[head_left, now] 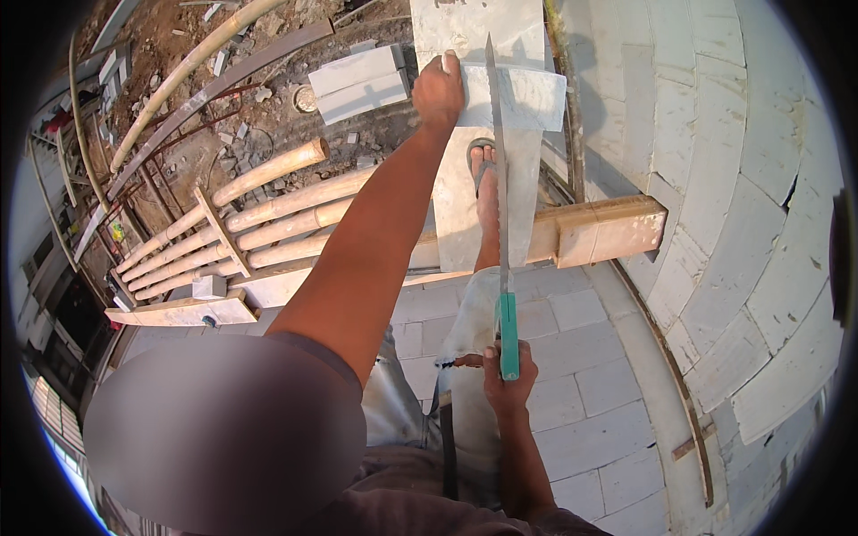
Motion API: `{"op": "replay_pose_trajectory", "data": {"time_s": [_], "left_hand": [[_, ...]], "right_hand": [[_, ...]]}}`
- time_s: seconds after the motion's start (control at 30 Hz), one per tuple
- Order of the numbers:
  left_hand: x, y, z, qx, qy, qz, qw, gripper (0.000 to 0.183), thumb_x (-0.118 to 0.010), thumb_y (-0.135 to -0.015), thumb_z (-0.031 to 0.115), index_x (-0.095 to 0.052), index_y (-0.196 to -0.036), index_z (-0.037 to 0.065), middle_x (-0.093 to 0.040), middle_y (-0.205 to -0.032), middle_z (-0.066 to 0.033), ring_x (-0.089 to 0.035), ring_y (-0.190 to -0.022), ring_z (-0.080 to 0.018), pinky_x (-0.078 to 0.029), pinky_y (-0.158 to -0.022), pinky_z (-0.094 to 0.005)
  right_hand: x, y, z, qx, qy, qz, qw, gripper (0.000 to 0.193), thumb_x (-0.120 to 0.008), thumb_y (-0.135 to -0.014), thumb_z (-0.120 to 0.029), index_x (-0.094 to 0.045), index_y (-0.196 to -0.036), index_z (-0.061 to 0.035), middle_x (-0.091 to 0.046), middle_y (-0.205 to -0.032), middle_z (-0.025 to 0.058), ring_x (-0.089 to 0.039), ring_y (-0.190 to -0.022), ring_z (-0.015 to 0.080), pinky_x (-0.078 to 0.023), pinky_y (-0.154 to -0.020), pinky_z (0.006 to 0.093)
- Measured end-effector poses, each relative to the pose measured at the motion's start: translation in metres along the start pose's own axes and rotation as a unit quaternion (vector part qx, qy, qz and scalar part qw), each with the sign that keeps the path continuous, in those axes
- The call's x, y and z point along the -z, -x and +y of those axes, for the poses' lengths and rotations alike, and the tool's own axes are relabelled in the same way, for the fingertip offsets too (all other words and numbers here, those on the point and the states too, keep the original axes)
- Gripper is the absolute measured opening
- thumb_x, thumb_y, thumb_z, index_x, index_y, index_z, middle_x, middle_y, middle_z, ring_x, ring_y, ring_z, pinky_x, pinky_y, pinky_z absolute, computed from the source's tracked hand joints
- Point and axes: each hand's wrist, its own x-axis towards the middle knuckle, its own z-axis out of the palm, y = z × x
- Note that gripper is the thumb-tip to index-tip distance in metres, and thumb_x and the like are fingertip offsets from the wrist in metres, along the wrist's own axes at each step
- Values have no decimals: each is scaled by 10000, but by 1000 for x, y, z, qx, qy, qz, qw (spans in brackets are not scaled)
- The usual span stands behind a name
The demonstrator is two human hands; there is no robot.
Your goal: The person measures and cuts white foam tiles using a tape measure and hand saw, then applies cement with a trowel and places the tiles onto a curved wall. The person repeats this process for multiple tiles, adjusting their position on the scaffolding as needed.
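Note:
A pale aerated-concrete block (527,98) lies crosswise on a light grey board (454,201). My left hand (440,89) grips the block's left end with the arm stretched out. In my right hand (511,375), close to my body, is the green handle of a hand saw (499,170). Its long toothed blade points away from me and passes over the block in this view; whether the teeth touch it I cannot tell. My sandaled foot (483,159) stands on the board just below the block.
Bamboo poles (286,207) and a timber beam (617,230) run across in front of me. Another pair of pale blocks (357,80) lies beyond the poles, among rubble. A block wall (715,179) rises on the right. Pale blocks (572,357) lie below the beam.

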Motion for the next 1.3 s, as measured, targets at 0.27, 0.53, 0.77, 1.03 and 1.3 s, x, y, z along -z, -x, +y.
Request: {"op": "replay_pose_trajectory", "data": {"time_s": [0.27,0.53,0.77,1.03,1.3], "left_hand": [[1,-8,18,14,-21,-14,1000,507,-432,-970,485,-722,-1072,81,-700,-1000,-249,-655,-978,-455,-503,-870,-527],[2,-46,51,29,-36,-15,999,531,-427,-971,464,-727,-1066,35,-700,-1074,-241,-659,-1038,-426,-506,-918,-499],[9,-59,59,40,-53,-44,997,547,-433,-961,468,-715,-1087,17,-693,-1118,-237,-648,-1088,-409,-494,-960,-479],[9,-65,61,23,-41,-24,999,558,-446,-959,466,-727,-1022,-12,-701,-1040,-267,-665,-1029,-429,-509,-924,-485],[14,-71,58,38,-21,-42,998,608,-400,-952,490,-708,-1088,-17,-665,-1131,-292,-622,-1100,-463,-465,-990,-499]], "right_hand": [[-28,-60,-11,-24,-9,2,1000,178,-687,-931,-145,-565,-918,-16,-564,-749,48,-527,-569,102,-444,-534,263],[-30,-98,-30,-85,-21,-2,996,254,-727,-888,-199,-582,-943,1,-674,-796,131,-704,-739,230,-544,-691,322],[-4,-50,-47,-23,36,6,999,187,-706,-902,-137,-573,-920,-7,-660,-765,111,-628,-638,206,-504,-623,336],[-6,-51,-50,-49,68,-7,996,216,-729,-879,-164,-592,-955,-14,-688,-819,119,-673,-703,227,-529,-674,349],[-32,-112,-46,-55,3,-31,998,226,-701,-922,-178,-557,-907,-5,-642,-739,61,-573,-615,115,-471,-568,264]]}}
